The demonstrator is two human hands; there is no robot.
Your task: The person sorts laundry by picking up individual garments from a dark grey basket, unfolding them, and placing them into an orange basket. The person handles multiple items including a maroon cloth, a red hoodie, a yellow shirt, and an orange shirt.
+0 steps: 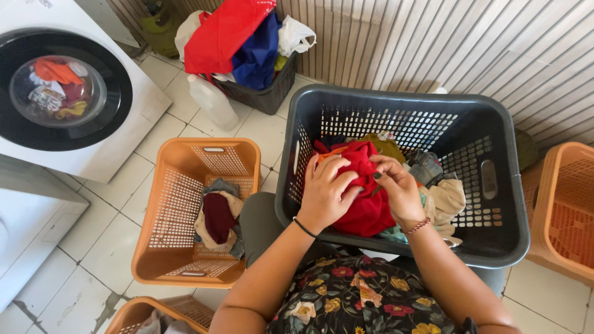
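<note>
Red garment (365,198) bunched in both hands over the dark grey basket (501,235), centre of the frame.

Head view: the left hand (325,192) and right hand (399,188) each pinch folds of the red cloth, grips clenched on it, above the other clothes (442,198) in that basket. A judgement: the cloth could snag a neighbouring piece and drag it out, or slip back into the pile. At left an orange basket (161,247) holds a few pieces; a washing machine (68,93) sits upper left, a full basket (266,93) and a white jug (213,102) at top, another orange basket (566,210) at right.
</note>
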